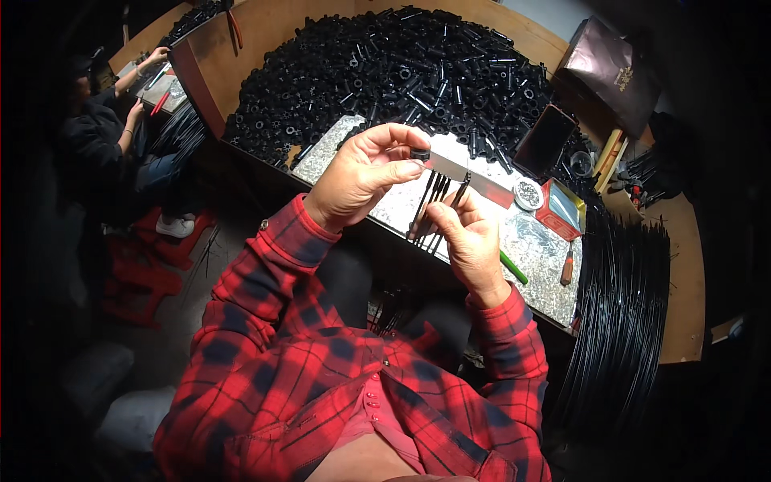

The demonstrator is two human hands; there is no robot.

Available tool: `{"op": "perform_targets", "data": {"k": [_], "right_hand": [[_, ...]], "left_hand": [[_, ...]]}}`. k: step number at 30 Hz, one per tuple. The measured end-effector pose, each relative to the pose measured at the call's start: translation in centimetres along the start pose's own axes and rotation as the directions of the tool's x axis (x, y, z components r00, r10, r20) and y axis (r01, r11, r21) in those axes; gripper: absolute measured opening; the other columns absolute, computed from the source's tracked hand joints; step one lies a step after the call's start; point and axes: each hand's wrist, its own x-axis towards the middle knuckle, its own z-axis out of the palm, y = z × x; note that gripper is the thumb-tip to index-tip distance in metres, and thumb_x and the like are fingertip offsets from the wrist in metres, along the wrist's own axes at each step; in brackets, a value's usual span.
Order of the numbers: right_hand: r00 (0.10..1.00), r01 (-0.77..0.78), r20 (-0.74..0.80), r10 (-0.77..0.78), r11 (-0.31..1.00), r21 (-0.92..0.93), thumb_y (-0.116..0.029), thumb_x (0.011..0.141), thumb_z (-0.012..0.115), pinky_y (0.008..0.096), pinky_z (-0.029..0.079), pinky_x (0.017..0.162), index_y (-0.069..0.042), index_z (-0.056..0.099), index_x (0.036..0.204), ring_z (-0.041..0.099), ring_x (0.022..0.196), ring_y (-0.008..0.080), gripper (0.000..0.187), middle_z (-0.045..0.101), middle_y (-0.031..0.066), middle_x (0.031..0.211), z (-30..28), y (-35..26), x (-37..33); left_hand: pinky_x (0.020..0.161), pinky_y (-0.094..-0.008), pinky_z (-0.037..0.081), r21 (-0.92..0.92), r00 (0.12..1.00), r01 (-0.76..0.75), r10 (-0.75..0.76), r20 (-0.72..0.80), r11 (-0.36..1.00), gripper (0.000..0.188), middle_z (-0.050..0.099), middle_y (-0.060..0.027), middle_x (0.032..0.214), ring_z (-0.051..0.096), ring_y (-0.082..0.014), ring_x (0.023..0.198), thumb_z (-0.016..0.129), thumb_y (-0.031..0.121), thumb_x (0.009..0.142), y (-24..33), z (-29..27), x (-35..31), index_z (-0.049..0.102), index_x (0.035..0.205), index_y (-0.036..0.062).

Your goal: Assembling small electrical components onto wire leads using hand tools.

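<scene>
Over the speckled work board (321, 157), my left hand (353, 177) is closed in a pinch on a small black cylindrical part (420, 153). To its right and a little nearer, my right hand (470, 245) grips several thin black rods (434, 195) between thumb and fingers. One rod stands apart from the others, its thicker dark upper end close to the left hand's part but not touching it. A flat metal plate (450, 165) with a red end lies behind both hands. The fingers partly hide the rods' lower portions.
A big heap of black tubular parts (385, 72) fills the wooden-walled bench behind. On the right are a dark phone (546, 138), white tub (528, 194), red box (558, 212), screwdriver (567, 270), green stick (514, 267) and hanging black rods (622, 305). A co-worker (100, 128) sits left.
</scene>
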Motion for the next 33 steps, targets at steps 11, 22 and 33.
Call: {"op": "perform_targets", "data": {"k": [11,22,33], "right_hand": [[1.000,-0.019,-0.018,0.019,1.000,0.011,-0.012,0.090,0.057,0.0237,0.049,0.065,0.002,0.056,0.089,0.061,0.067,0.0126,0.013,0.064,0.0083,0.074,0.0,0.1,0.2],[0.999,-0.021,-0.043,0.021,1.000,0.001,-0.011,0.089,0.058,0.0236,0.048,0.064,0.002,0.057,0.088,0.061,0.066,0.0128,0.013,0.063,0.0082,0.075,0.1,0.0,0.1],[1.000,-0.007,0.002,0.007,1.000,-0.014,-0.009,0.089,0.057,0.0254,0.049,0.064,0.000,0.054,0.089,0.061,0.067,0.0145,0.009,0.063,0.0092,0.076,0.1,0.0,0.3]], "left_hand": [[0.090,-0.0280,0.044,0.066,0.997,0.047,-0.051,0.053,0.997,0.024,0.057,-0.0073,0.110,0.056,-0.0140,0.101,0.055,-0.001,0.085,0.4,0.4,0.0,0.057,0.110,0.0002],[0.088,-0.0252,0.046,0.065,1.000,0.020,-0.021,0.002,0.998,0.027,0.060,-0.0070,0.104,0.058,-0.0119,0.096,0.055,-0.003,0.085,0.4,0.9,-0.2,0.056,0.112,-0.0025],[0.093,-0.0302,0.043,0.163,0.990,0.103,-0.118,0.082,0.981,0.038,0.054,-0.0083,0.115,0.054,-0.0163,0.105,0.055,-0.006,0.081,1.7,2.2,-0.5,0.051,0.119,-0.0034]]}}
